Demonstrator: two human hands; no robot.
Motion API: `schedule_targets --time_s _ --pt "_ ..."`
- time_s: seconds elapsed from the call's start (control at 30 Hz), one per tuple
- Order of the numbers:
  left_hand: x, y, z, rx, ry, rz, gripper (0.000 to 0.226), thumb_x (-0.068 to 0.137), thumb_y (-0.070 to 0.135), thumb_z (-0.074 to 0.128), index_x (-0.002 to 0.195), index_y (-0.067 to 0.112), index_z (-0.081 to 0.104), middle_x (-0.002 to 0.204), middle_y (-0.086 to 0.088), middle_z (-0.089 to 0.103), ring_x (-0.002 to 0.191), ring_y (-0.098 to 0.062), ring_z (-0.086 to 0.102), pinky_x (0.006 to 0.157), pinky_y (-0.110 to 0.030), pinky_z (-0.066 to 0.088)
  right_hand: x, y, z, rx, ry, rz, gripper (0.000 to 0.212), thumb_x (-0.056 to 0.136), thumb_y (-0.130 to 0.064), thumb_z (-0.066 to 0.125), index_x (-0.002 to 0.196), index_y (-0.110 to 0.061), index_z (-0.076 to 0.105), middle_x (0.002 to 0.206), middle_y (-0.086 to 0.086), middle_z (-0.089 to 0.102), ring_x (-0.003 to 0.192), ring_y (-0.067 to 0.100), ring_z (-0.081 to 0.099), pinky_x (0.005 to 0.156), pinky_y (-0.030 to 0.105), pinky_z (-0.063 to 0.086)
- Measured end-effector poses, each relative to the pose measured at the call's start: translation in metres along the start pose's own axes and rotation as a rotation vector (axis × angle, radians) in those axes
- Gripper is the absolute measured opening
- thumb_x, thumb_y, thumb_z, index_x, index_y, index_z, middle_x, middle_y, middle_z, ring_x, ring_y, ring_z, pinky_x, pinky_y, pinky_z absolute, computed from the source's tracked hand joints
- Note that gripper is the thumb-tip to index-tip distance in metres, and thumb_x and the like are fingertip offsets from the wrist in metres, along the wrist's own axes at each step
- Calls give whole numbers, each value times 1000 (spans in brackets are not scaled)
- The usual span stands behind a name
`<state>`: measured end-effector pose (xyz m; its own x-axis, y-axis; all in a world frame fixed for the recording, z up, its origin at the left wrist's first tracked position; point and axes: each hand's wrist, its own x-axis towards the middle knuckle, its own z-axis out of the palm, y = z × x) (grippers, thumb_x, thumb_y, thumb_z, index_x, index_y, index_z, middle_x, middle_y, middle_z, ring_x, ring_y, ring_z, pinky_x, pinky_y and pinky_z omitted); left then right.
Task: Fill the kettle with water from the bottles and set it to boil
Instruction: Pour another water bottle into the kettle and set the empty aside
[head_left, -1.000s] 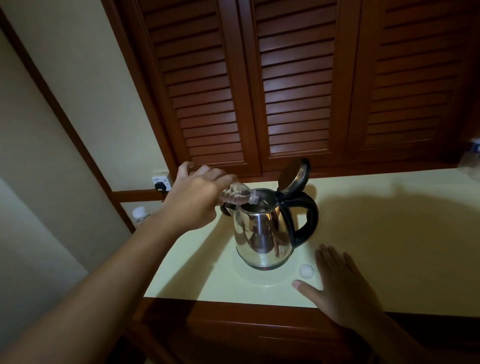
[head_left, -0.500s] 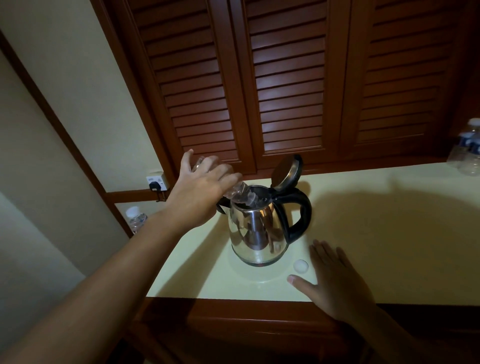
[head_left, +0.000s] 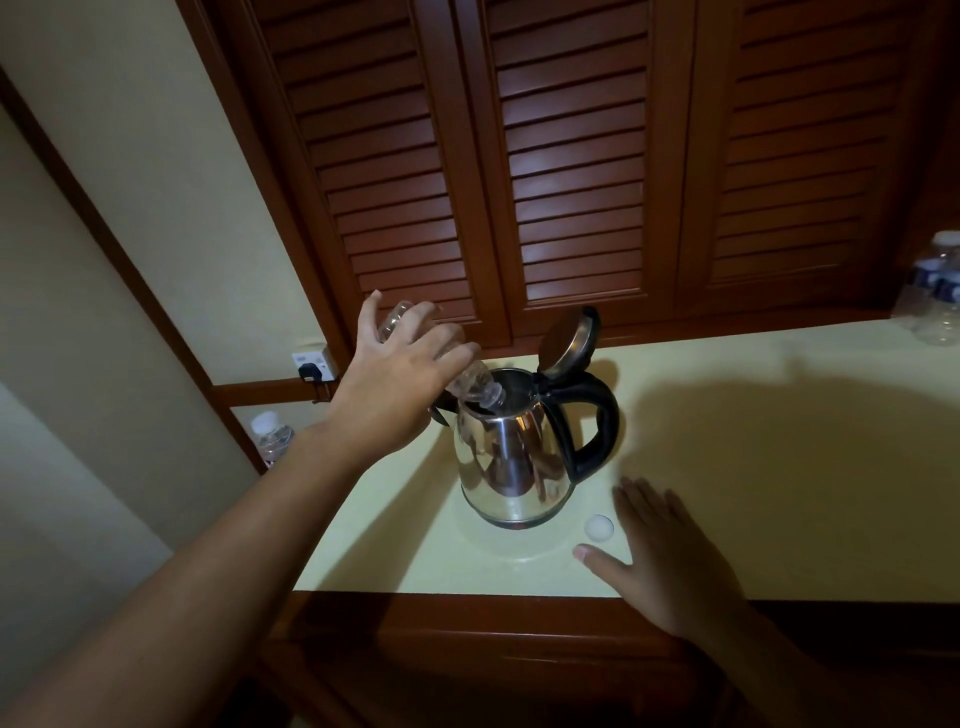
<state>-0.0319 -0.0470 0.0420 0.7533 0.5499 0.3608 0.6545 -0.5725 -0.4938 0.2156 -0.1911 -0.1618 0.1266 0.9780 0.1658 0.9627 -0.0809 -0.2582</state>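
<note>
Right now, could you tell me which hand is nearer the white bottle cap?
Right: the right hand rests beside the cap; the left hand grips the bottle over the kettle.

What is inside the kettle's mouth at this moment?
The neck of a clear bottle, tipped by the left hand, pokes into the kettle beneath its raised lid. Any water inside is hidden by the steel wall and the bottle.

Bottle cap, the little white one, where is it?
In the head view, the bottle cap lies on the counter, between the kettle and the right hand.
</note>
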Motion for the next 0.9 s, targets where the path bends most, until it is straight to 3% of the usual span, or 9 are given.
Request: schedule_targets --time_s 0.17,0.33,0.5,0.6,0.7,0.77,0.83,0.9 --pt "-3 4 3 11 -2 -30 83 75 3 73 150 30 48 156 -2 50 155 -38 28 117 -81 13 0 1 2 12 39 -27 96 88 -81 24 158 -14 23 166 5 18 154 18 11 123 34 -3" --pt "-4 6 6 19 7 -54 88 72 1 76 150 27 48 156 -6 50 156 -39 28 117 -81 14 -2 3 4 61 69 -44 77 94 -71 32 153 -22 36 164 -1 27 153 15 16 125 37 6" --pt "-8 5 7 -20 -15 -109 87 71 3 76 151 24 49 156 -9 49 152 -39 32 118 -81 14 -3 5 4 98 138 -91 43 95 -58 49 127 -30 57 150 -5 48 147 16 31 124 38 10" --pt "-11 3 11 -126 -59 -203 79 84 13 72 156 27 43 157 -3 46 150 -33 32 118 -76 19 -4 6 4 124 128 -83 35 95 -54 51 122 -33 57 152 -7 47 149 14 28 125 39 8" --pt "-17 0 17 -403 -102 -369 66 101 25 61 160 33 35 157 6 45 147 -24 30 119 -65 24 -2 7 4 166 134 -57 35 96 -49 56 126 -30 58 148 -7 51 146 15 35 125 38 9" --pt "-27 0 16 -720 -110 -500 60 104 28 63 158 34 38 148 7 54 141 -22 41 117 -58 36 -1 5 -1 218 131 -52 29 95 -42 55 122 -31 58 132 -10 62 132 13 50 121 29 7" --pt "-45 8 15 -1100 -109 -615 52 104 28 65 151 38 47 136 13 61 131 -16 52 111 -49 47 -2 2 -11 286 134 -65 23 92 -38 56 114 -34 59 112 -16 66 112 12 57 109 19 19" --pt "-67 24 12 -1398 -76 -693 40 102 34 67 139 45 57 132 20 65 128 -8 58 105 -44 51 -5 -4 -24 386 144 -65 19 93 -36 59 111 -33 62 103 -22 61 104 9 56 93 16 29"
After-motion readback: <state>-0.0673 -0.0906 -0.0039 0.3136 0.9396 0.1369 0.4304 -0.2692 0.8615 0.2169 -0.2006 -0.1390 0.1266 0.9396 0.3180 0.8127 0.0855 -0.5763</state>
